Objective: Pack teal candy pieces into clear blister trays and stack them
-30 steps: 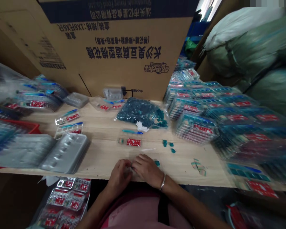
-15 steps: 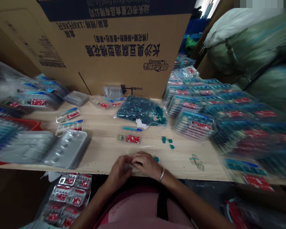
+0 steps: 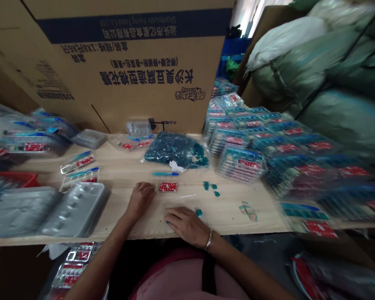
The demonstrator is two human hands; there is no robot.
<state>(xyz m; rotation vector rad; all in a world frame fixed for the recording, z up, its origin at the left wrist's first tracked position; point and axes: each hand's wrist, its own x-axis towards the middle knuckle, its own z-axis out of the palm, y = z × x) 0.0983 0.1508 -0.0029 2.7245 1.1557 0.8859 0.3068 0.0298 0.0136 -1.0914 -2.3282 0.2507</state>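
My left hand (image 3: 143, 200) rests low over the table, left of a red card with white dots (image 3: 168, 187). Its fingers are bent and pressed together; whatever lies under them is hidden. My right hand (image 3: 187, 225), with a bracelet at the wrist, is near the table's front edge. Its fingers are curled together and pointing left, with a tiny dark speck at the tips that I cannot make out. Just beyond its knuckles lies a dark teal piece (image 3: 198, 213). Behind the card is a blue pen (image 3: 165, 173). A thin clear strip (image 3: 187, 196) lies between card and right hand.
Stacked filled clear packs (image 3: 242, 164) line the right side. Empty clear trays (image 3: 76, 210) are at the left. A bag of teal pieces (image 3: 171, 150) lies before a large cardboard box (image 3: 137, 96). Loose teal pieces (image 3: 214, 187) and striped pieces (image 3: 248, 211) lie right.
My hands were together near the front edge; now they are apart. The left has moved forward and left towards the red card, covering where a small striped piece showed. The view has shifted.
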